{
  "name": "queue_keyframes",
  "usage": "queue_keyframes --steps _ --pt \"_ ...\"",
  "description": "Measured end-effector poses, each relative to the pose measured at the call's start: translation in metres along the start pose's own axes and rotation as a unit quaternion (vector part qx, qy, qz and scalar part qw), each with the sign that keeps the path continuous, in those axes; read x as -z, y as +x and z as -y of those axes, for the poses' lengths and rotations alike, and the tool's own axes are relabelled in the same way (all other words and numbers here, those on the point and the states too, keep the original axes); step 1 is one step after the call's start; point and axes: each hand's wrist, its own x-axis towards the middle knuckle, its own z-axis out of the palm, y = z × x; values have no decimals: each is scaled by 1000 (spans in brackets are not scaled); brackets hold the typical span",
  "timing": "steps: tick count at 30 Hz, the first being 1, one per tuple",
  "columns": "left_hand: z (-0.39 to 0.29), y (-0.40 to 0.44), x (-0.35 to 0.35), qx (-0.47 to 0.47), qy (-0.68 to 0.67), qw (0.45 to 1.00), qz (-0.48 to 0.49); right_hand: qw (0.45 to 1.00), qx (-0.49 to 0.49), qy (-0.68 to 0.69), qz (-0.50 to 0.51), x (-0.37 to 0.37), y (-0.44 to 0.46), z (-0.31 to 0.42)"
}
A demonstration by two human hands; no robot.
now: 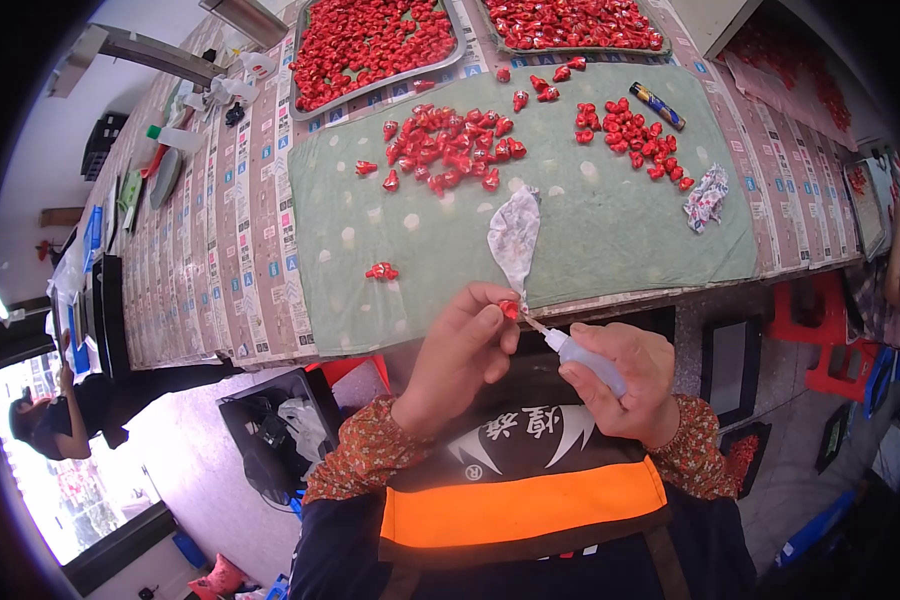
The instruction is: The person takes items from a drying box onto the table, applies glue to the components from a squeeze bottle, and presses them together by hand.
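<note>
Over the table's near edge, my left hand (pixel 462 338) pinches a small shiny red piece (pixel 510 309) between thumb and fingertips. My right hand (pixel 632 378) is wrapped round a translucent squeeze bottle (pixel 592 365) with a white cap. The bottle's thin nozzle points left at the red piece; whether the two touch I cannot tell. Just beyond my fingers lies a pale crumpled cloth (pixel 514 238). One red piece (pixel 381 271) rests alone on the green cloth (pixel 420 235), left of my hands. Farther back sit a heap of red pieces (pixel 452 150) and a looser group (pixel 638 138).
Two metal trays, a left one (pixel 460 50) and a right one (pixel 590 50), hold many red pieces at the back. A dark tube-shaped item (pixel 657 106) and a crumpled patterned cloth (pixel 707 198) lie right. A person (pixel 65 425) is at far left; red stools (pixel 820 310) stand right.
</note>
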Motion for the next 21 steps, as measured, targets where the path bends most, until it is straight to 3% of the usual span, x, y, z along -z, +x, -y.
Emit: queue_keyframes --steps 7,10,21 --pt "1 0 4 -5 13 1000 -3 999 -20 -4 48 4 -2 2" --pt "0 1 4 -7 16 1000 -4 1000 7 18 5 -1 2 0" --pt "-2 0 6 -3 26 1000 13 999 -19 36 20 1 1 0"
